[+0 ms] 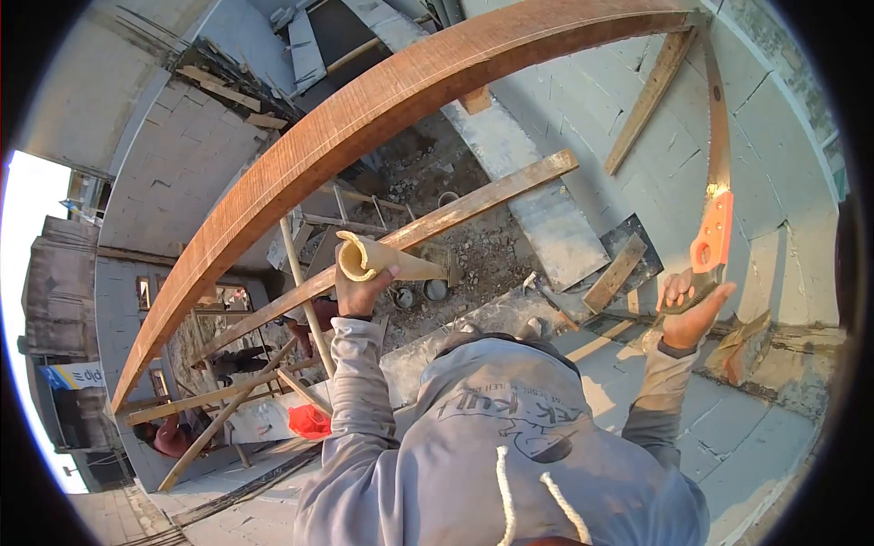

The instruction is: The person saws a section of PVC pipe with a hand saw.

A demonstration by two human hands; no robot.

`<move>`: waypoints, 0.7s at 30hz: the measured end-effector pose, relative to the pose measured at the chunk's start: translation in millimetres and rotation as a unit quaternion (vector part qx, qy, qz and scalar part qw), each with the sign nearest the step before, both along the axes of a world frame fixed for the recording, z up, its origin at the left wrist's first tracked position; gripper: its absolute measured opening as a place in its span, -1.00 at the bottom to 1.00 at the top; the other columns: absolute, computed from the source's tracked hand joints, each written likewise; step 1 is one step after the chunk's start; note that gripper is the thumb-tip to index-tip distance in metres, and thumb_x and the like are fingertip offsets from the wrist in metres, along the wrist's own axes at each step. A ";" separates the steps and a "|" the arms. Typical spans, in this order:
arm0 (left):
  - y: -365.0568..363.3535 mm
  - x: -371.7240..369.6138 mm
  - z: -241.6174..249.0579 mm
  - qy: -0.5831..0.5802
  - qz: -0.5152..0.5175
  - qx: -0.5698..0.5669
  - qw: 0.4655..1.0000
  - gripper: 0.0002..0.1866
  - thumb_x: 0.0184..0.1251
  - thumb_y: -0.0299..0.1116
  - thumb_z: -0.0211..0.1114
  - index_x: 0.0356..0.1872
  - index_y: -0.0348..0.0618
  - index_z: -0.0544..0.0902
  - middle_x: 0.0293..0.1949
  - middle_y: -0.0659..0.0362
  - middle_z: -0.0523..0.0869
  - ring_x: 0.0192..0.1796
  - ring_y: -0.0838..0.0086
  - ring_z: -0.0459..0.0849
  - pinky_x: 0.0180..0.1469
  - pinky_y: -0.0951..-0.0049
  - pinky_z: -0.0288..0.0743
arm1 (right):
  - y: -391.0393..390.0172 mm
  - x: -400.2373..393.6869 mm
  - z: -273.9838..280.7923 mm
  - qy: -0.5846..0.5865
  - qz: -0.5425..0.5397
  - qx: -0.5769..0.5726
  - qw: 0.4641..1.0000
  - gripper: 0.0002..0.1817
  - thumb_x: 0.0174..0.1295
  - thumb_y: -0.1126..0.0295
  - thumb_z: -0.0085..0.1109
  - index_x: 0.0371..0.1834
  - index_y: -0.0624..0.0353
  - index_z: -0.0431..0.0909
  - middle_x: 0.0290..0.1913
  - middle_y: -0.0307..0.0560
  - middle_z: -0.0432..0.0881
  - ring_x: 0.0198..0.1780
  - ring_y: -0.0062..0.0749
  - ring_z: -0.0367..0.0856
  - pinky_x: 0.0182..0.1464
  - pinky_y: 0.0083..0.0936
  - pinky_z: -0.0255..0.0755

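Observation:
My left hand [361, 289] is wrapped round a cream-yellow tube [414, 264], whose near end shows a curled, spiral edge. In my right hand [694, 309] is a handsaw [718, 155] with an orange and black handle, its long blade pointing up and away from me. The saw's tip overlaps the right end of a long brown wooden board [364, 105], which looks curved and arches across the view in front of me. Behind the tube runs a wooden beam [487, 207], slanting from lower left to upper right.
A hammer [549, 298] lies near my feet on a ledge. Rubble and buckets [436, 289] are on the floor below. Grey block walls [628, 118] surround the space. Wooden props [308, 296] and a red bag-like object [309, 421] stand left. A person [173, 437] is at lower left.

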State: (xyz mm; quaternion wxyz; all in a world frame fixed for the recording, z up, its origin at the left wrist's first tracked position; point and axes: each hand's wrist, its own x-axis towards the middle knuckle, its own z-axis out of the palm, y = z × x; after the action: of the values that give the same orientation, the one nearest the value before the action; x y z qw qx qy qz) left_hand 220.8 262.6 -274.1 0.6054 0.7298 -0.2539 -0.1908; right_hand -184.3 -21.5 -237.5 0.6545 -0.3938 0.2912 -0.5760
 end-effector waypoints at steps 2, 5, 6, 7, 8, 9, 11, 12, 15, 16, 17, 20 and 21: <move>36.7 4.9 7.0 -0.002 0.020 0.007 1.000 -0.26 -0.23 -0.44 0.58 0.08 -0.23 0.40 -0.10 0.11 0.61 -0.03 0.36 0.61 0.09 0.33 0.53 | -4.5 15.6 12.9 -0.028 0.066 -0.044 0.996 -0.32 0.34 -0.36 -0.28 -0.43 0.13 0.31 -0.57 -0.21 0.32 -0.57 -0.42 0.34 -0.50 -0.47 0.36; 82.6 14.7 20.7 0.037 0.054 -0.009 0.998 -0.19 -0.26 -0.42 0.56 0.18 -0.27 0.43 -0.04 0.13 0.59 -0.02 0.38 0.59 0.10 0.37 0.50 | 6.7 47.5 12.3 -0.001 0.014 -0.067 0.998 -0.44 0.43 -0.08 -0.19 0.18 0.19 0.32 -0.39 -0.16 0.44 -0.24 -0.34 0.44 -0.14 -0.33 0.39; 95.9 21.6 22.2 0.037 0.064 -0.042 0.996 -0.21 -0.23 -0.42 0.55 0.18 -0.26 0.44 -0.06 0.14 0.59 -0.03 0.39 0.59 0.08 0.38 0.50 | 15.0 58.5 7.5 0.001 0.031 -0.063 0.998 -0.44 0.43 -0.08 -0.19 0.18 0.19 0.32 -0.39 -0.16 0.44 -0.24 -0.34 0.44 -0.14 -0.33 0.39; 108.7 29.4 20.4 0.032 0.084 -0.062 0.994 -0.22 -0.21 -0.42 0.54 0.19 -0.25 0.43 -0.04 0.15 0.58 0.00 0.39 0.57 0.09 0.38 0.48 | 23.0 68.5 0.8 0.025 0.037 -0.011 0.999 -0.47 0.43 -0.05 -0.19 0.20 0.18 0.31 -0.38 -0.15 0.45 -0.24 -0.34 0.44 -0.13 -0.33 0.40; 122.8 35.0 16.2 0.028 0.101 -0.080 0.991 -0.23 -0.19 -0.43 0.53 0.20 -0.25 0.43 -0.02 0.15 0.57 0.02 0.39 0.55 0.10 0.38 0.47 | 30.2 76.5 -8.0 0.052 0.040 0.042 0.997 -0.48 0.43 -0.02 -0.18 0.21 0.16 0.31 -0.36 -0.15 0.45 -0.25 -0.33 0.45 -0.12 -0.33 0.40; 138.3 41.1 5.0 0.022 0.143 -0.086 0.986 -0.25 -0.14 -0.43 0.50 0.21 -0.24 0.42 0.03 0.15 0.54 0.10 0.40 0.50 0.13 0.38 0.44 | 35.5 79.3 -23.9 0.045 0.073 0.091 0.992 -0.57 0.40 0.04 -0.09 0.11 0.15 0.38 -0.31 -0.17 0.47 -0.24 -0.36 0.47 -0.12 -0.36 0.40; 147.3 37.9 7.8 0.039 0.213 -0.142 0.966 -0.26 0.01 -0.40 0.45 0.29 -0.26 0.37 0.12 0.12 0.51 0.15 0.37 0.49 0.22 0.36 0.38 | 22.7 57.5 -105.8 0.093 0.106 0.214 0.967 -0.67 0.36 0.08 0.01 -0.06 0.12 0.44 -0.31 -0.21 0.47 -0.25 -0.42 0.50 -0.13 -0.41 0.40; 156.1 43.3 -9.2 0.006 0.235 -0.147 0.961 -0.23 0.15 -0.34 0.41 0.37 -0.24 0.25 0.22 0.06 0.48 0.24 0.29 0.47 0.29 0.26 0.35 | 36.6 68.5 -119.1 0.132 0.060 0.217 0.965 -0.75 0.31 0.14 0.11 -0.21 0.07 0.46 -0.37 -0.27 0.47 -0.28 -0.47 0.52 -0.19 -0.45 0.39; 174.5 57.0 -37.7 0.007 0.430 -0.080 0.899 -0.27 0.18 -0.20 0.46 0.28 -0.31 0.32 0.16 -0.03 0.52 0.10 0.25 0.58 0.10 0.29 0.56 | 50.3 60.9 -195.0 0.349 0.060 0.344 0.870 -0.66 0.13 0.12 0.22 -0.21 0.16 0.54 -0.45 -0.22 0.51 -0.47 -0.43 0.52 -0.35 -0.43 0.37; 155.1 49.7 -28.5 -0.062 0.460 -0.133 0.876 -0.24 0.17 -0.15 0.48 0.28 -0.28 0.30 0.12 -0.05 0.54 0.04 0.22 0.62 0.01 0.27 0.62 | 59.2 60.2 -203.8 0.400 0.081 0.401 0.820 -0.57 0.05 0.08 0.26 -0.17 0.21 0.58 -0.45 -0.13 0.56 -0.55 -0.37 0.52 -0.41 -0.39 0.40; 128.3 32.2 6.7 -0.018 0.501 -0.093 0.860 -0.22 0.14 -0.13 0.49 0.29 -0.23 0.30 0.07 -0.04 0.57 -0.01 0.21 0.64 -0.10 0.26 0.66 | 65.2 55.0 -224.3 0.422 0.099 0.403 0.806 -0.52 0.03 0.04 0.26 -0.16 0.24 0.62 -0.45 -0.08 0.57 -0.62 -0.38 0.50 -0.42 -0.34 0.44; 165.6 53.8 -17.8 -0.097 0.472 -0.029 0.876 -0.27 0.11 -0.10 0.52 0.15 -0.43 0.43 -0.01 -0.02 0.62 -0.12 0.30 0.68 -0.15 0.31 0.68 | 70.6 40.4 -304.2 0.524 0.127 0.404 0.739 -0.50 -0.01 0.04 0.32 -0.18 0.26 0.57 -0.52 -0.01 0.62 -0.62 -0.32 0.59 -0.52 -0.37 0.47; 154.0 47.1 -10.5 -0.086 0.497 -0.037 0.863 -0.31 0.12 -0.11 0.50 0.13 -0.42 0.47 -0.03 -0.03 0.64 -0.11 0.30 0.68 -0.10 0.31 0.67 | 67.2 29.0 -357.1 0.607 0.162 0.352 0.694 -0.47 -0.04 0.04 0.36 -0.16 0.28 0.56 -0.45 0.05 0.65 -0.52 -0.24 0.64 -0.41 -0.32 0.52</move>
State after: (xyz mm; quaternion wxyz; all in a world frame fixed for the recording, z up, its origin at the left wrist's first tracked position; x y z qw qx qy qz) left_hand 267.8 416.6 -284.6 0.6227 0.7495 0.0841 0.2083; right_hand -155.3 45.7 -594.6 0.5096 -0.4393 0.7383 0.0481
